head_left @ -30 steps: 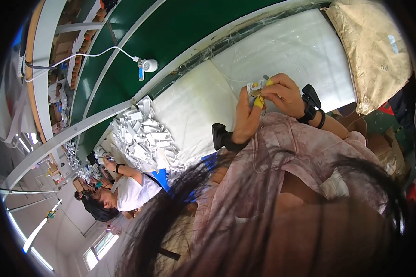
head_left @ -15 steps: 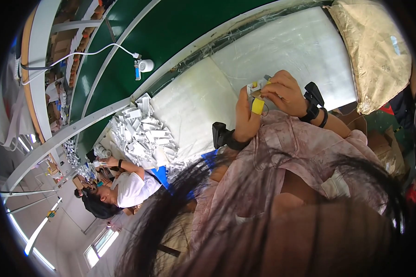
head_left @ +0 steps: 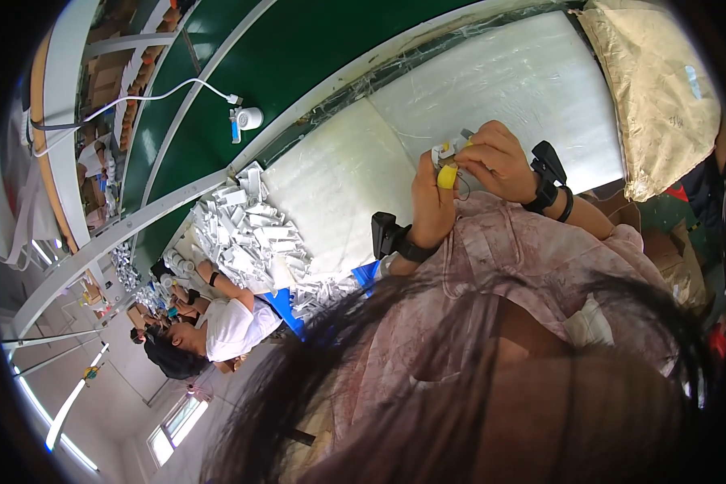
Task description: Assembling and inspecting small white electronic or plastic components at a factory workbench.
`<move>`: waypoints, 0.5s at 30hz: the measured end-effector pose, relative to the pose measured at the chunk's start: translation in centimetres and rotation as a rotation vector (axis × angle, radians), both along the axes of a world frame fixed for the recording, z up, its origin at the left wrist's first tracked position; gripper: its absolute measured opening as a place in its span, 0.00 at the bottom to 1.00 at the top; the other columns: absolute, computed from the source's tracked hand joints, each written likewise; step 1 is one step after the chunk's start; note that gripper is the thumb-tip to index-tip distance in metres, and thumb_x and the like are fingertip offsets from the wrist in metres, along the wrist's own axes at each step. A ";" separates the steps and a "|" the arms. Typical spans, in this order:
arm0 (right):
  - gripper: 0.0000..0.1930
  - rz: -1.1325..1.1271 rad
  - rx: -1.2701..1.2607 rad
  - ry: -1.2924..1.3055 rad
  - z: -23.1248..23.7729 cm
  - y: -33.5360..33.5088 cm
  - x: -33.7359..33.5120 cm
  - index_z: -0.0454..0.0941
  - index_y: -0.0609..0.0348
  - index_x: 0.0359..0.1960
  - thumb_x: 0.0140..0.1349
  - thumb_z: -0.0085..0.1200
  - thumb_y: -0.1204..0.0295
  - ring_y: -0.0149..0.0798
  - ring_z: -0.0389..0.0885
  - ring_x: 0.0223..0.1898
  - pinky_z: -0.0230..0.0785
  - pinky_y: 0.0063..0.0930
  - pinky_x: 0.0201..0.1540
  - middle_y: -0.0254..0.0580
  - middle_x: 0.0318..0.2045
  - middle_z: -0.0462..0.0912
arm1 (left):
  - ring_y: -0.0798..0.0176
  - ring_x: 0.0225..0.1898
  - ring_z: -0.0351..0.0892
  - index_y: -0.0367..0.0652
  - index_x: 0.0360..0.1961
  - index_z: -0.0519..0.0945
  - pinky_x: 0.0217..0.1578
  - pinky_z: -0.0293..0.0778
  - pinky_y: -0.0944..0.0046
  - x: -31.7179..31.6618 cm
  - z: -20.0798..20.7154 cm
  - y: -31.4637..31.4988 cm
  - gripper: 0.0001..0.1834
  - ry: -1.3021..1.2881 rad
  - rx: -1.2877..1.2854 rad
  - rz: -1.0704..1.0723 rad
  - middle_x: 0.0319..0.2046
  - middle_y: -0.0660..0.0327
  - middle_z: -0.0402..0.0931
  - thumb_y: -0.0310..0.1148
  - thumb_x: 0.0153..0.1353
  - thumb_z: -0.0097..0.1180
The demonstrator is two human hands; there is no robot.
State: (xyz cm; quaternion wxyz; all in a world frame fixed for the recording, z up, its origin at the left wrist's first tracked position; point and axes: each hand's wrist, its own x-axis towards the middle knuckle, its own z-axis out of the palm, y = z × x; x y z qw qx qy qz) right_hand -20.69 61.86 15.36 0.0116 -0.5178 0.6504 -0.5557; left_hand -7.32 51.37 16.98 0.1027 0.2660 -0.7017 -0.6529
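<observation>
Over the white-covered work surface [head_left: 323, 202], my left hand [head_left: 433, 202] and my right hand [head_left: 498, 161] meet, fingers closed on the same small assembly. It has a small white plastic part [head_left: 442, 151] at my left fingertips. A yellow piece [head_left: 447, 177] lies against my left fingers; whether it is part of the assembly or wrapped on a finger, I cannot tell. A thin dark wire [head_left: 465, 190] loops down below my right fingers. My right fingertips pinch at the part and hide some of it. Both wrists wear black straps with a black block.
Left of my hands lies a big heap of white plastic housings [head_left: 250, 230]. A co-worker [head_left: 234, 327] in white sits beyond it. A brown paper sack [head_left: 661, 97] lies at the right. On the green belt [head_left: 194, 145] stand a white round device [head_left: 250, 118] and a white cable [head_left: 161, 93].
My hands stay in nearly the same place, with the yellow piece shifted slightly upward. The co-worker's arm has reached out toward the heap.
</observation>
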 end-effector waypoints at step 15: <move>0.14 0.048 0.026 0.146 -0.8 0.0 -1.0 0.81 0.57 0.35 0.43 0.68 0.77 0.45 0.73 0.34 0.68 0.34 0.36 0.40 0.36 0.76 | 0.73 0.24 0.69 0.36 0.53 0.66 0.23 0.69 0.71 -0.4 -0.2 -1.0 0.14 -0.058 0.013 -0.098 0.30 0.61 0.71 0.33 0.71 0.41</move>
